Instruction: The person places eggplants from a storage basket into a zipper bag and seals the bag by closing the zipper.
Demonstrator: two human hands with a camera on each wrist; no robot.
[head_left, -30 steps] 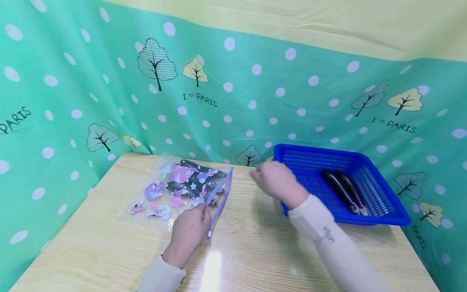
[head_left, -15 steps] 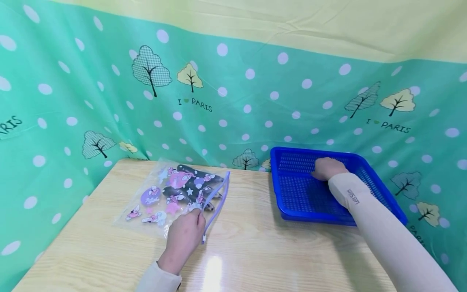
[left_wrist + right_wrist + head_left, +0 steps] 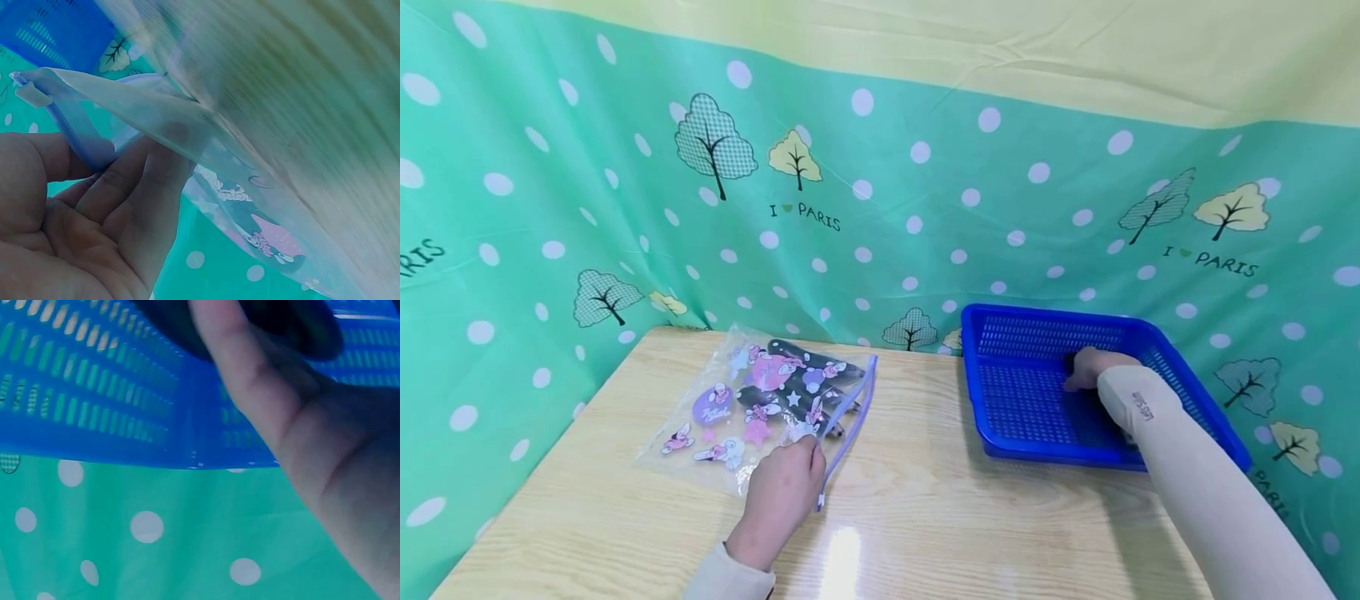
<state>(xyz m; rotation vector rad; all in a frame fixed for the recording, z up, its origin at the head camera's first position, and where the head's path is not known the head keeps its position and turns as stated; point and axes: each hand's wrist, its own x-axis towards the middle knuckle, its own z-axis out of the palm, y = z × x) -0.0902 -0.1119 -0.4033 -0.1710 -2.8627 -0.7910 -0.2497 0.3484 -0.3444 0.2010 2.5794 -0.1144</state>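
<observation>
My left hand [image 3: 781,483] pinches the mouth of a clear zip bag [image 3: 712,406] printed with cartoon figures, its purple zip edge between thumb and fingers. Inside the bag lie dark eggplants [image 3: 837,431], stem ends toward the mouth. The left wrist view shows the white slider [image 3: 32,94] beside my thumb. My right hand [image 3: 1097,368] is down in the blue basket [image 3: 1060,454], fingers curled. In the right wrist view its thumb lies against a dark eggplant [image 3: 172,325], with another dark eggplant part [image 3: 319,334] to the right; the fingertips are hidden.
The light wood table [image 3: 917,517] carries the bag at left and the basket at right. A green dotted curtain [image 3: 895,233] hangs close behind both and along the left side. The basket's raised walls surround my right hand.
My right hand has moved from above the table beside the basket into it, then slightly lower and to the right among the eggplants. The left hand keeps its hold on the bag.
</observation>
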